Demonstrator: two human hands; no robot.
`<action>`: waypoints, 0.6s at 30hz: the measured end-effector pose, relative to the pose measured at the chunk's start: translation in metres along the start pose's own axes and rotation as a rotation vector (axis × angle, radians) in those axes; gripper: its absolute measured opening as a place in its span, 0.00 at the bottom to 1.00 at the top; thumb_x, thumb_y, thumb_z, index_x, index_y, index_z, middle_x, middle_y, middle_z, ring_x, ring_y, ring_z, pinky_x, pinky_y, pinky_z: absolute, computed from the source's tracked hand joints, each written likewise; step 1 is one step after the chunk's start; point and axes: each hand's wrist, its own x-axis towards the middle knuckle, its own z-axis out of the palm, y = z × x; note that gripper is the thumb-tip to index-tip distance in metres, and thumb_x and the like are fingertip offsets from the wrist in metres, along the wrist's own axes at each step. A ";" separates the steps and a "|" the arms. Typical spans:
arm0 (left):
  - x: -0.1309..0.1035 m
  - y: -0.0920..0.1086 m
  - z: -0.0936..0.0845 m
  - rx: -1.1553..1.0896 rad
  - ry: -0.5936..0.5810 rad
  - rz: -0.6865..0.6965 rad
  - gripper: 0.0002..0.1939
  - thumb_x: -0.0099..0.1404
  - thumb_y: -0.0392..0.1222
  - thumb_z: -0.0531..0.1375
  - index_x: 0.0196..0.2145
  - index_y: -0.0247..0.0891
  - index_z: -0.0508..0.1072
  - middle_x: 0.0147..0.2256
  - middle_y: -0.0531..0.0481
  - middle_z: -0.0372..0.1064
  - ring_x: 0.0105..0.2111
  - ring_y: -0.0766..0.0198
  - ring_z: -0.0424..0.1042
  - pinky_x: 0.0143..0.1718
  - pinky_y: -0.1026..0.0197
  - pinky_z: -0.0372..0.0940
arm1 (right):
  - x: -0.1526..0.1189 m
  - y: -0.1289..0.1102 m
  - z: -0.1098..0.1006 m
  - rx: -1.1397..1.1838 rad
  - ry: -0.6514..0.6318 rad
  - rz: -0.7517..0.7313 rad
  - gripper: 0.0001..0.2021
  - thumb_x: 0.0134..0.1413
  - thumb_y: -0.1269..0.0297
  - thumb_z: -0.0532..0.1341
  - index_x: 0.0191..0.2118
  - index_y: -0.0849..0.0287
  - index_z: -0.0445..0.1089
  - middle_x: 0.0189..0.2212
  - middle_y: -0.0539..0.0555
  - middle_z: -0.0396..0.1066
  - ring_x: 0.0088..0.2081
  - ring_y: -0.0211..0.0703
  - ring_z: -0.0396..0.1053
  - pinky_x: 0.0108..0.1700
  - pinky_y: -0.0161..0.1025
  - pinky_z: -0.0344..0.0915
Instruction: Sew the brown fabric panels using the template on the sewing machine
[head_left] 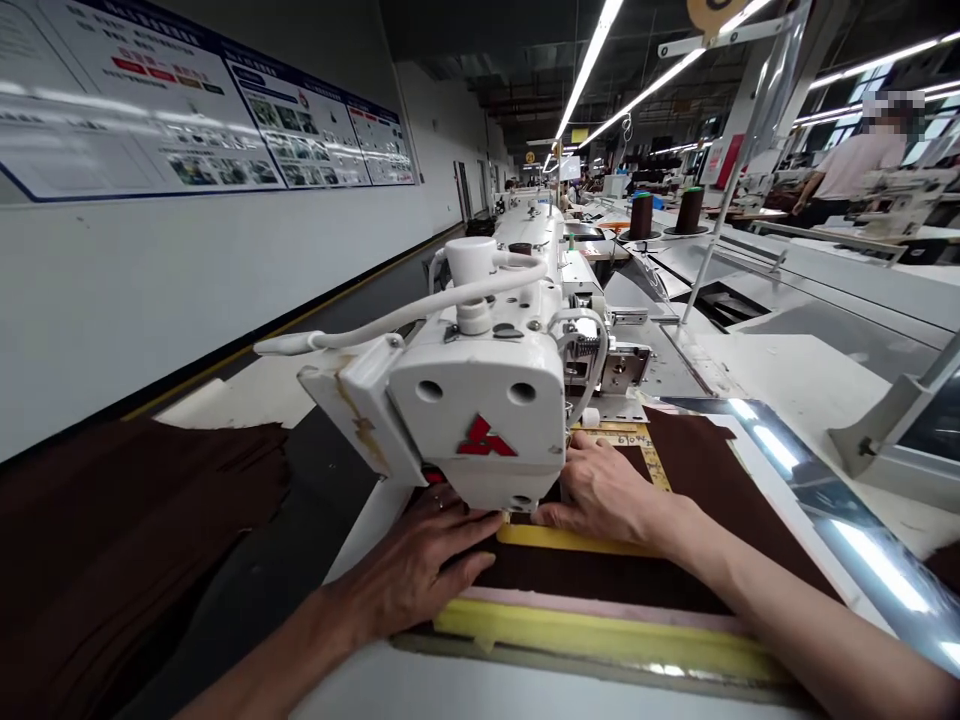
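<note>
A white sewing machine head (pixel 480 400) with a red three-part emblem stands right before me. Beneath it lies dark brown fabric (pixel 607 577), with a yellow strip (pixel 574 541) across it. My left hand (pixel 431 550) rests left of the needle area, fingers extended over the fabric; its fingertips are close to the strip's left end. Right of the machine head, my right hand (pixel 607 490) presses down with its thumb stretched toward the needle area, some fingers partly hidden by the head. A yellow and pink edging band (pixel 600 635) runs along the near side. The needle itself is hidden.
More brown fabric (pixel 150 540) hangs at the left. Yellow ruler-like strips (pixel 655 465) with markings lie beyond my right hand. A shiny clear sheet (pixel 847 510) borders the fabric on the right. Brown thread cones (pixel 641 215) stand farther back, and a person (pixel 862 165) is at far right.
</note>
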 end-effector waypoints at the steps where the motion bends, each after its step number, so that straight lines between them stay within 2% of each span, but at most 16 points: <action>1: 0.000 0.000 -0.001 -0.005 0.005 0.003 0.25 0.73 0.41 0.61 0.66 0.48 0.68 0.57 0.47 0.74 0.58 0.49 0.71 0.60 0.47 0.66 | 0.000 0.000 -0.001 0.001 -0.003 0.001 0.28 0.67 0.41 0.59 0.61 0.56 0.71 0.55 0.62 0.71 0.51 0.62 0.62 0.51 0.57 0.64; 5: -0.001 0.000 -0.002 -0.012 0.019 0.015 0.24 0.73 0.40 0.60 0.65 0.48 0.69 0.57 0.47 0.74 0.58 0.50 0.71 0.62 0.46 0.64 | -0.001 -0.001 -0.002 -0.002 -0.009 -0.008 0.30 0.68 0.41 0.56 0.64 0.56 0.68 0.58 0.63 0.69 0.53 0.63 0.62 0.52 0.57 0.64; 18: 0.000 0.001 -0.002 -0.031 0.069 0.051 0.22 0.74 0.38 0.59 0.63 0.46 0.71 0.57 0.46 0.74 0.59 0.52 0.70 0.64 0.46 0.62 | -0.001 -0.002 -0.003 0.006 -0.004 -0.010 0.29 0.68 0.40 0.57 0.64 0.55 0.69 0.62 0.60 0.67 0.55 0.63 0.61 0.55 0.56 0.62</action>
